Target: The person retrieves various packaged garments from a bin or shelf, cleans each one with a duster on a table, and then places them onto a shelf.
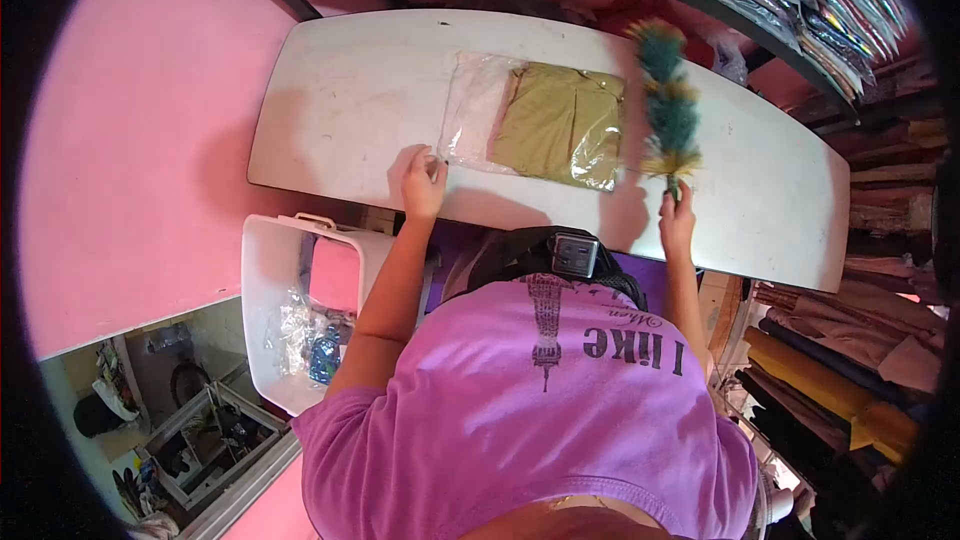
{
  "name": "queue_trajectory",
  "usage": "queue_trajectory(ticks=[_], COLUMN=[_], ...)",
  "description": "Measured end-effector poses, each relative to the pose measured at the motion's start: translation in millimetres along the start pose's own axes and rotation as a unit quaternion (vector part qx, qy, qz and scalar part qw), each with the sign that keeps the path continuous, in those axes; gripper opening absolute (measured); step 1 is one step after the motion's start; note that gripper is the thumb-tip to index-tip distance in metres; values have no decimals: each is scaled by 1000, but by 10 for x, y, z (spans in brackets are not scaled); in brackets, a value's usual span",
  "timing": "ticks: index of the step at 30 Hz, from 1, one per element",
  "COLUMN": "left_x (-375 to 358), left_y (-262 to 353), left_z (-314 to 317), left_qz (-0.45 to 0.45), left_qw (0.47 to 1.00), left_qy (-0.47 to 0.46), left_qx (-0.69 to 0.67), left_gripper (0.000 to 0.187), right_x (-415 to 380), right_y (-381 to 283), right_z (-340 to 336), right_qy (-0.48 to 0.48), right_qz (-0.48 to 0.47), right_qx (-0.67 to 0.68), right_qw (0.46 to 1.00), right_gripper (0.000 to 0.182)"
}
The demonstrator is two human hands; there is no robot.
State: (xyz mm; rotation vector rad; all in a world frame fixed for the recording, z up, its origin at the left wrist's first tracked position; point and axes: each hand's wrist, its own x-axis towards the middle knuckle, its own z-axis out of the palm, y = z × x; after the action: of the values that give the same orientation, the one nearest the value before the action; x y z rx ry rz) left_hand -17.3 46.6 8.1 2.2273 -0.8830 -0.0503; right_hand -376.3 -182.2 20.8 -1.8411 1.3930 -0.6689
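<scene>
Teal-and-yellow fluffy duster (670,105): our right grip (676,198) wraps its handle, likely sparing the fluff. Beside our left grip (432,172), pinch unclear, lies clear-bagged folded olive cloth (560,120).

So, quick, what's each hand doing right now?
Left hand: loosely curled beside the bag; can't tell if it grips it.
Right hand: closed, holding the duster by its handle.

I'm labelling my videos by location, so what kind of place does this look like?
Probably a clothing shop or its stockroom: plastic-wrapped garments fill the overhead shelf, folded fabric items are stacked at the right, and a bagged olive garment lies on the white table.
</scene>
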Motion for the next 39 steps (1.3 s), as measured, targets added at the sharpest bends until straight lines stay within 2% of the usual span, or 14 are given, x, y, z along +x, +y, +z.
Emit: queue_trajectory(ticks=[1, 4, 8, 10, 11, 13, 14, 19, 27, 29, 31, 34, 37, 39], left_x=[35, 118, 246, 282, 295, 274, 245, 230, 148, 136, 147, 147, 133, 142], left_y=[15, -120, -336, -333, -262, -53, -95, -362, -646, -799, -549, -178, 149, 358], left_z=[8, 113, 248, 279, 220, 32, 38, 29, -116, -105, -248, -333, -285, -198], left_qz=[-107, -178, -160, -295, -295, -368, -371, -280, -248, -120, -106, -48, 46, 101], left_qw=[993, 973, 962, 872, 872, 728, 727, 848, 894, 933, 950, 971, 984, 986], left_qy=[-7, -88, -182, -128, -127, -172, -172, -123, 42, 133, 154, 195, 167, 130], left_qx=[-46, -118, -127, -368, -369, -551, -551, -434, -372, -311, -250, -127, -43, -4], left_gripper=[29, 30, 24, 16, 16, 15, 15, 21, 18, 16, 18, 22, 37, 47], right_x=[-67, -226, -256, -247, -241, -246, -252, -301, -385, -342, -358, -384, -345, -343], right_y=[-82, -368, -303, -328, -349, -335, -325, -498, -432, -517, -885, -752, -475, -648], right_z=[73, 226, 436, 435, 433, 439, 439, 366, 552, 542, 356, 422, 439, 338], right_qy=[-9, -108, -155, -152, -148, -149, -148, -133, -262, -272, -346, -328, -327, -308], right_qz=[-57, -135, -167, -163, -158, -160, -162, -198, -322, -357, -250, -241, -371, -367], right_qx=[-4, -75, -167, -180, -191, -192, -193, -184, -138, -94, -242, -199, -164, -151], right_qw=[998, 982, 959, 958, 957, 957, 956, 954, 899, 889, 871, 892, 854, 865], right_gripper=[37, 43, 49, 48, 48, 47, 46, 45, 43, 44, 45, 46, 46, 45])
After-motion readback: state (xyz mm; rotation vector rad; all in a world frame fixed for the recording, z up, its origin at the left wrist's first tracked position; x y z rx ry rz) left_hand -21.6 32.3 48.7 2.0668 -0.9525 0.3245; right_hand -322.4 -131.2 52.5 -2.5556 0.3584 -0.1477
